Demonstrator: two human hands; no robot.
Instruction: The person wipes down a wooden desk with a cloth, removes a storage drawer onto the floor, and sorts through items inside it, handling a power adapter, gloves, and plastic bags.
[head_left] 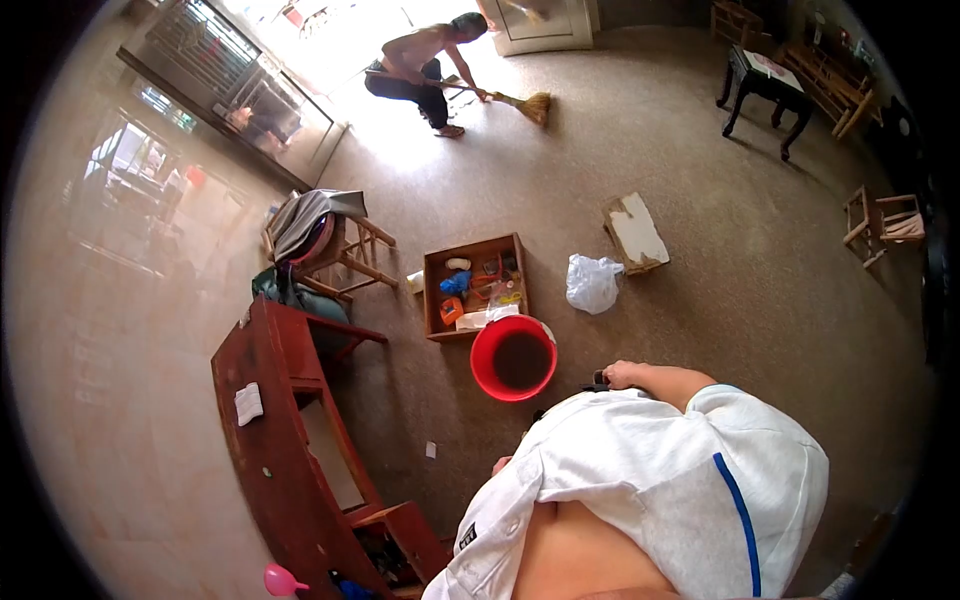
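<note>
My right hand (620,375) is in front of my white shirt, with the fingers curled round a small dark object (598,382) whose kind I cannot make out. Only a sliver of my left hand (502,464) shows past the edge of the shirt, and its fingers are hidden. Ahead of my hands a red bucket (484,384) with dark liquid in it stands on the floor. Touching or just behind it is a wooden drawer (432,290) holding a blue bundle, an orange item and several other small things. Neither hand touches the bucket or the drawer.
A red wooden desk (245,375) and a stool draped with grey cloth (310,215) line the left. Ahead lie a white plastic bag (593,283) and a white-topped block (637,232). Another person (420,65) crouches by the doorway with a broom (530,106). A black-legged stool (765,75) stands far right.
</note>
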